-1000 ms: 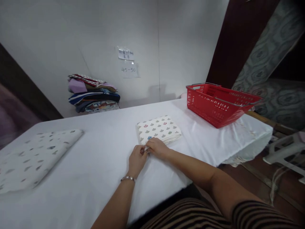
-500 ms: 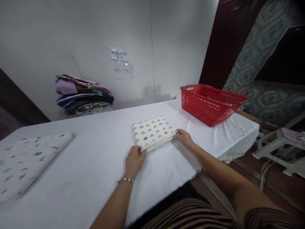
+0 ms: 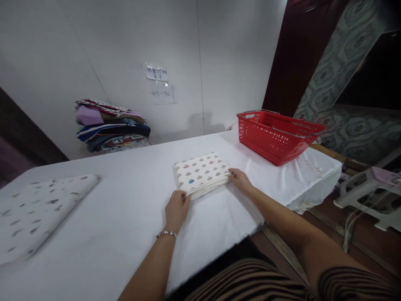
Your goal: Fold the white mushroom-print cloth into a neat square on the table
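Observation:
A white cloth (image 3: 202, 171) with small grey, red, blue and green prints lies folded into a thick rectangle on the white-covered table (image 3: 125, 209). My left hand (image 3: 177, 209) pinches its near left corner between thumb and fingers. At the near right corner, my right hand (image 3: 240, 179) grips the layered edge in the same way. Several fold layers show along the side facing me. Farther left lies another folded cloth (image 3: 46, 209) with a similar print, apart from both hands and cut off by the view's edge.
A red shopping basket (image 3: 275, 140) stands at the table's back right. Against the wall at the back left rises a stack of folded fabrics (image 3: 112, 127). Two paper signs (image 3: 163, 93) are fixed to the wall. A white plastic stool (image 3: 372, 192) is on the floor to the right.
Both hands keep their hold on the corners of the folded cloth. My right hand has shifted very slightly left; the cloth stays in almost the same place.

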Motion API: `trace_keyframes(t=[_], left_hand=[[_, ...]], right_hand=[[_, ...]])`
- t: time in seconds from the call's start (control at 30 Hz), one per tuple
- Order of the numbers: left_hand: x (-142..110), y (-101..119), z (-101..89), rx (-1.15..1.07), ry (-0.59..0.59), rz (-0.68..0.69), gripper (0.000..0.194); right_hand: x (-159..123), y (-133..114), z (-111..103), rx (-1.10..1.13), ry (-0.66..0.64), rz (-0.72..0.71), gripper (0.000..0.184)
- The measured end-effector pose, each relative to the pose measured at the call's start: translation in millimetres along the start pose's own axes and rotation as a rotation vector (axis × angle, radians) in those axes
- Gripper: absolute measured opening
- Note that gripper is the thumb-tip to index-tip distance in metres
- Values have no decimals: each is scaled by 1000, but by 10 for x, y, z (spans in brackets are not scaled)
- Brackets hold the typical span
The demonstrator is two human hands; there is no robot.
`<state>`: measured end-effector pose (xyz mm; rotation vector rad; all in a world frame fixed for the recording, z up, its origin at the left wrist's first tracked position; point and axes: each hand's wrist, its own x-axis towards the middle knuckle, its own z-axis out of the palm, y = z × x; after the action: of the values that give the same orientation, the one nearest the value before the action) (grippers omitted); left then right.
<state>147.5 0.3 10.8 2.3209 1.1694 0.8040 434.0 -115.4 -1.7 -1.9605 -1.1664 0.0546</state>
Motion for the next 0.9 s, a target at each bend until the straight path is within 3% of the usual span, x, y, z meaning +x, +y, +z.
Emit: trace_keyframes(t=[0.3,0.43,0.57,0.9], left_hand=[[-2,-29,9,-2,-5,17,15],[3,-17,-9,53,-22,20,13],[-5,15,-55,154,-56,22,12],[-28,-36,-69,191,-70,100,11]], right_hand=[[22,28,27,71,24,36,34],[17,-20,-16,-62,6,28,33],[-16,-61,-43,-191,-7,112,25],[-23,-23,-66,-136,-79,125,19]])
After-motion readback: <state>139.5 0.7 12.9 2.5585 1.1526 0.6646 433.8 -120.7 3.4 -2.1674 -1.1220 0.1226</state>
